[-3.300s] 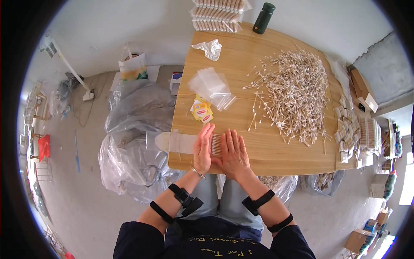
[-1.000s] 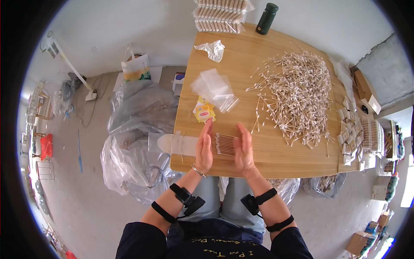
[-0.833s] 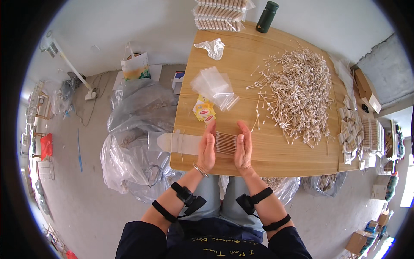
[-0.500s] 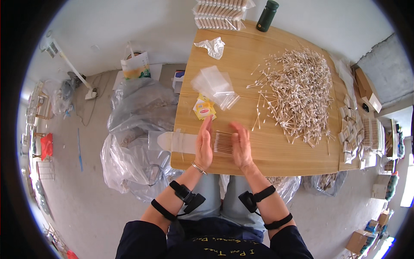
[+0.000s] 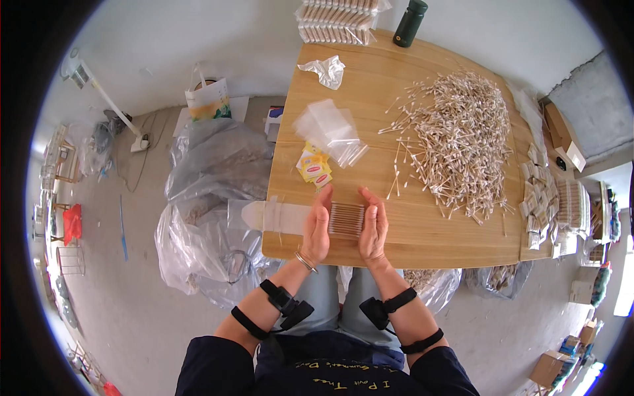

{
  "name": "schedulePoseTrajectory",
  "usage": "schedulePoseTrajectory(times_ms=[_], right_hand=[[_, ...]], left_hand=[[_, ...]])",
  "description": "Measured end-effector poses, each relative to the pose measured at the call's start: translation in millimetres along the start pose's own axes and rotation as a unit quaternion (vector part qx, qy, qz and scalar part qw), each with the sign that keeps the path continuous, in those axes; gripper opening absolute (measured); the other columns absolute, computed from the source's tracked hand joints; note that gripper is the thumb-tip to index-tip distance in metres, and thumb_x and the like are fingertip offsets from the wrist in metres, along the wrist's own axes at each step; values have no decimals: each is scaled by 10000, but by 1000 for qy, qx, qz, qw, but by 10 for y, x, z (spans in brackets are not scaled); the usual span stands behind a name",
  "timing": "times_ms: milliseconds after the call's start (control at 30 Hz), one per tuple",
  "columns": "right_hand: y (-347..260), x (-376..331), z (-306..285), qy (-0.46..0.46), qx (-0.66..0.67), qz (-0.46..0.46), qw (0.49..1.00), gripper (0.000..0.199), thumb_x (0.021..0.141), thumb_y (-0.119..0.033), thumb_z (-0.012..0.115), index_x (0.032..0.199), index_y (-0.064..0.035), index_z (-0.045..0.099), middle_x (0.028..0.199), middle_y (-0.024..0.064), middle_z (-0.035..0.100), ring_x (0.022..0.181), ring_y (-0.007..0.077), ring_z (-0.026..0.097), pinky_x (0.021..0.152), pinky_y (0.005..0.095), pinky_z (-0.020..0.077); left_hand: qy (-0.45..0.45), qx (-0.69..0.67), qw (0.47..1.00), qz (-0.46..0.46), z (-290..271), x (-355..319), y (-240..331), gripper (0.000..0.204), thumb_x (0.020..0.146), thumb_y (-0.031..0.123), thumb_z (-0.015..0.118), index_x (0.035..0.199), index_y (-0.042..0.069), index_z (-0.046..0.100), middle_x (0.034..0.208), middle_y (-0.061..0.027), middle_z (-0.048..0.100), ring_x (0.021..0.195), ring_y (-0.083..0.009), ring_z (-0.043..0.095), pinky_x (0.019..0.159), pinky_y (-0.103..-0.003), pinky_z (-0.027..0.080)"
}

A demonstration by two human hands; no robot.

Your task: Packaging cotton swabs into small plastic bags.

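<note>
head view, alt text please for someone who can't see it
A person's open left hand and right hand flank a neat row of cotton swabs on a wooden table. A large loose heap of swabs lies to the right; beyond the hands are clear plastic bags and yellow-and-white cards, with a dark green bottle at the far edge.

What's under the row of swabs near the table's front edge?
Wooden table shows at the swab row's near and far sides. Underneath is covered; can't tell whether the white strip reaches there, as the left grip hides its right end.
</note>
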State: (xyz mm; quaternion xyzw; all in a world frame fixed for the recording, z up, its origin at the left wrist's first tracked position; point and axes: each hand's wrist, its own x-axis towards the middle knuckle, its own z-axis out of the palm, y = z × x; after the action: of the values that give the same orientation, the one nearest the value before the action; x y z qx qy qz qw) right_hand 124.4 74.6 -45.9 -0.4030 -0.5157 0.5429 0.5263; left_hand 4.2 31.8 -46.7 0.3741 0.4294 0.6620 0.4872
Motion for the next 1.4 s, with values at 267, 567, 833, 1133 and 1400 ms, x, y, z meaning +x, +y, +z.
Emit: schedulePoseTrajectory(times_ms=[267,567,833,1133,1400], right_hand=[[-55,5,21,28,-16,-18,999,436,1046,-315,348,1234,34,528,1274,163,570,1240,234,475,1082,351,317],[-82,25,104,-56,-85,-16,995,439,1042,-347,341,1187,17,539,1101,166,647,1046,259,604,943,349,442],[-40,-2,9,-31,-23,-11,999,509,1040,-389,329,1258,37,502,1269,184,554,1223,249,486,1074,362,330],[-18,-75,-21,-55,-25,-15,998,559,1036,-415,312,1294,57,461,1358,208,488,1349,295,370,1142,397,236],[-195,-38,-151,-105,-144,-60,982,580,1026,-383,356,1392,67,360,1440,246,394,1422,354,241,1157,421,189]], left_hand=[[23,18,997,75,12,80,30,702,1013,490,334,1466,-39,242,1523,-151,278,1421,-251,246,1167,-367,185],[30,28,999,35,-29,90,-2,676,1015,491,327,1457,-20,295,1523,-138,296,1412,-229,271,1149,-351,208],[25,-22,999,28,-18,15,-24,692,1015,475,347,1467,-40,249,1525,-157,283,1416,-244,264,1157,-359,200],[30,59,998,4,31,-44,-43,694,1016,483,328,1457,-49,265,1513,-170,296,1408,-254,278,1149,-357,221],[39,-8,999,-5,19,-44,-51,693,1018,488,309,1465,-38,252,1525,-170,275,1425,-260,246,1160,-363,196]])
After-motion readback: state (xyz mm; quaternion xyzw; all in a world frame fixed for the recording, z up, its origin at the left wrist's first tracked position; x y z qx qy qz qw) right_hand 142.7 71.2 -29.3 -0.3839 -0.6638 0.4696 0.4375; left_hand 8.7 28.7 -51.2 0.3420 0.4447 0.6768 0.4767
